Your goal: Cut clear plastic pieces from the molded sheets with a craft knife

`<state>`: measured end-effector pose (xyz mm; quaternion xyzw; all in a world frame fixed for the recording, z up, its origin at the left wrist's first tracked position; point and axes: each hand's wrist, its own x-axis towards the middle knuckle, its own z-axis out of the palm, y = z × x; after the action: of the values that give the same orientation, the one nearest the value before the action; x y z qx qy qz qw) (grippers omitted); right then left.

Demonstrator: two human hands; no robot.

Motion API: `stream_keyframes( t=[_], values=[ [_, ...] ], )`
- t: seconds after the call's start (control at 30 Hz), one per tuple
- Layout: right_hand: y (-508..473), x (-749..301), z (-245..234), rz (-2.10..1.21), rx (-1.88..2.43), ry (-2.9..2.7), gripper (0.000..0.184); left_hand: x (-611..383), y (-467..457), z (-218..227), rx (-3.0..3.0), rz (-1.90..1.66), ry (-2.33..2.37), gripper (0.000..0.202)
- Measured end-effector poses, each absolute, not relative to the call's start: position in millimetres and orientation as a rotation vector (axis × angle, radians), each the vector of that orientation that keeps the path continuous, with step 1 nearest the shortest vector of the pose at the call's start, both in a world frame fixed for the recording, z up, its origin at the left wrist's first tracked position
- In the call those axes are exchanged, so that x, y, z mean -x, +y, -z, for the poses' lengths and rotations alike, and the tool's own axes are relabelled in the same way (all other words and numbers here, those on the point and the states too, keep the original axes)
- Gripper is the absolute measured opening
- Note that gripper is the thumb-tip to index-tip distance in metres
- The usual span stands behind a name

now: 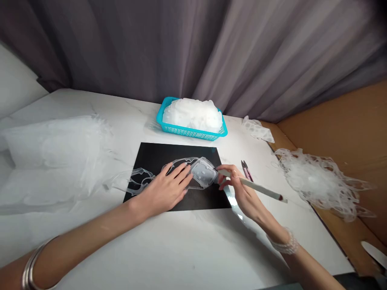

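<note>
My left hand [169, 186] lies flat on a black mat [157, 155], its fingers pressing on a clear plastic piece [204, 172] with a thin trailing strip of clear plastic [142, 177] running off to the left. My right hand [242, 189] holds a long white pen-like tool [260, 188], its tip at the right edge of the clear piece. Both hands meet at the middle of the mat.
A turquoise basket [189, 131] heaped with white plastic pieces stands behind the mat. Small snips [246, 170] lie right of it. A pile of clear plastic offcuts [320, 181] sits on the right, a clear bag [57, 149] on the left, curtain behind.
</note>
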<state>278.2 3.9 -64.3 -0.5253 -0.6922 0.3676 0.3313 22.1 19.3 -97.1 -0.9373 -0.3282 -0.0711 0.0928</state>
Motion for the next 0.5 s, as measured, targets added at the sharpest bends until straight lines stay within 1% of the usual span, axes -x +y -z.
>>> stream_keyframes(
  t=[0.03, 0.13, 0.3, 0.5],
  values=[
    [4.2, -272.1, 64.8, -0.968, 1.369, -1.827, 0.043, -23.4, 16.3, 97.4, 2.787, 0.214, -0.939, 0.045],
    [5.9, -258.5, 71.8, -0.920, 1.358, -1.882, 0.036, -29.8, 7.0, 99.5, 2.807, 0.238, -0.894, 0.045],
    [5.3, -252.9, 85.9, -0.917, 1.346, -1.871, 0.032, -39.7, -0.7, 104.9, 2.814, 0.235, -0.999, 0.050],
    [4.8, -253.5, 78.9, -0.836, 1.300, -2.033, 0.030, -40.9, -4.2, 103.8, 2.816, 0.235, -1.049, 0.050]
  ],
)
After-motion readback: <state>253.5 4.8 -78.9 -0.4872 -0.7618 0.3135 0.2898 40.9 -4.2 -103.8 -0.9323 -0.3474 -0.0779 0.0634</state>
